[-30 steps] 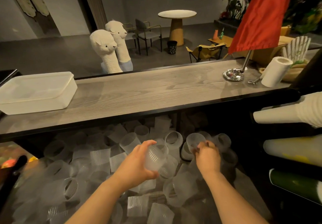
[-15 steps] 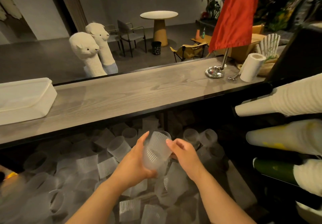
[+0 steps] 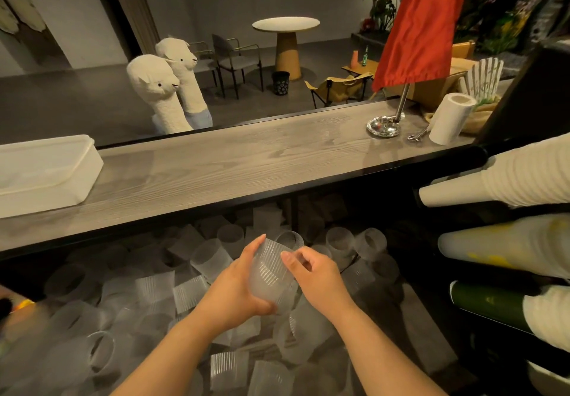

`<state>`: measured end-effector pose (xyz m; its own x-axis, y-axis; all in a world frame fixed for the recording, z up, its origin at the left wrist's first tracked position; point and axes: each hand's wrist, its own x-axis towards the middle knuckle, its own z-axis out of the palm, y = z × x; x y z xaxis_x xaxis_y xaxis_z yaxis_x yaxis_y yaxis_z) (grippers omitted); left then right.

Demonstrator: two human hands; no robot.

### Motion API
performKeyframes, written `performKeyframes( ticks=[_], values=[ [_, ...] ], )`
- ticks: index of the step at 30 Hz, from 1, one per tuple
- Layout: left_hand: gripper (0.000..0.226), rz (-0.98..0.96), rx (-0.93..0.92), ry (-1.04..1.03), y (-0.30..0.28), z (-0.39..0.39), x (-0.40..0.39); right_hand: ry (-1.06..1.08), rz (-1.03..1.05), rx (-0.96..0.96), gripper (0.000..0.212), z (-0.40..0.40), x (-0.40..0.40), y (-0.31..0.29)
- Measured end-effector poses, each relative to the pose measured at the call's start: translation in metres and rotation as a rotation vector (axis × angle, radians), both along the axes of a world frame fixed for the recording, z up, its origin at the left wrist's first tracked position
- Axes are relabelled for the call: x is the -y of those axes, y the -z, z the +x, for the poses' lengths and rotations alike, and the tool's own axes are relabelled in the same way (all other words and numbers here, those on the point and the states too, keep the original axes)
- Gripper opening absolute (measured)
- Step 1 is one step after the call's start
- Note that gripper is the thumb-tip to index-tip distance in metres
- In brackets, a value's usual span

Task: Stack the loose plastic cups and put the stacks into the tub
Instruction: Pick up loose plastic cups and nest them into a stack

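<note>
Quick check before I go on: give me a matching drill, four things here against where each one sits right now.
Things:
1. white plastic tub
2. ribbed clear plastic cup
3. white paper towel roll
4. loose clear cups

Places:
A. lower shelf under the counter
B. counter's far left
C. left hand's grip
D. counter's far right, by the flag base

Pairs: 1-B, 2-C, 3-D, 4-A

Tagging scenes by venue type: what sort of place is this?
Probably a café or bar, seen from behind the service counter. Signs: the long grey wood-grain countertop, sleeves of stacked white paper cups at the right, and a round pedestal table with chairs beyond.
</note>
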<state>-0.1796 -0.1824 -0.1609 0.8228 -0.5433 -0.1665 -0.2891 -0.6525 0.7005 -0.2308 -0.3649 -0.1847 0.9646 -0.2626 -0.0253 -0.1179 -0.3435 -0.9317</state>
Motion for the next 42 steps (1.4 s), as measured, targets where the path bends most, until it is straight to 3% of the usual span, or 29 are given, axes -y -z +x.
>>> performKeyframes(
  ticks=[13, 26, 33, 37, 42],
  values=[
    [0.126, 0.006, -0.100, -0.035, 0.003, 0.006, 0.014, 0.124, 0.079, -0.072, 0.039, 0.008, -0.001, -0.006],
    [0.126, 0.003, -0.137, -0.037, 0.000, 0.010, 0.024, 0.113, 0.145, -0.016, 0.028, 0.016, 0.006, -0.009],
    [0.125, -0.044, -0.183, -0.066, 0.002, 0.011, 0.026, 0.043, 0.067, 0.028, 0.044, 0.020, 0.008, 0.001],
    [0.118, -0.117, -0.200, -0.127, -0.001, 0.012, 0.025, -0.048, 0.098, 0.043, 0.021, 0.017, 0.006, 0.003],
    [0.112, -0.095, -0.141, -0.125, -0.002, 0.018, 0.025, -0.199, -0.126, -0.068, 0.047, 0.011, 0.010, 0.002]
  ],
)
